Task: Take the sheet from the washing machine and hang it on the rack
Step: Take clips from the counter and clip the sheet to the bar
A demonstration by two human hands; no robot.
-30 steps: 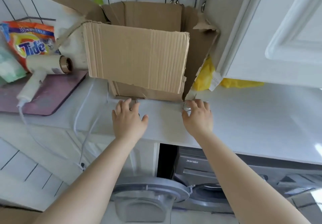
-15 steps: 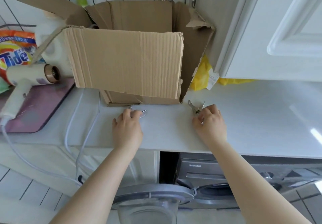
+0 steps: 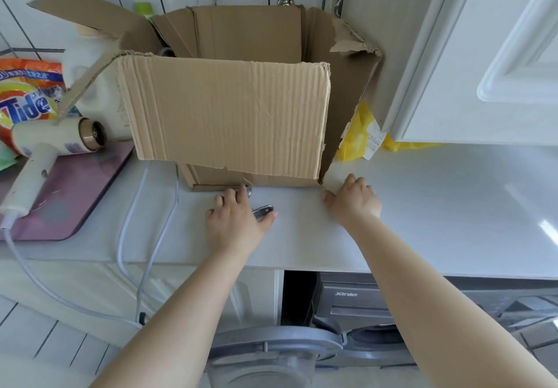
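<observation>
Standing open at the bottom of the view, the washing machine door shows no sheet; the drum interior is hidden, so the sheet's place cannot be confirmed. Both hands work well above it on the tabletop. Since half a second ago the left hand has covered a metal clip, fingers curling onto it. The right hand has closed over the second clip, now hidden; its hold cannot be told. Judgement: clips are being collected before hanging. Beyond stands the cardboard box.
</observation>
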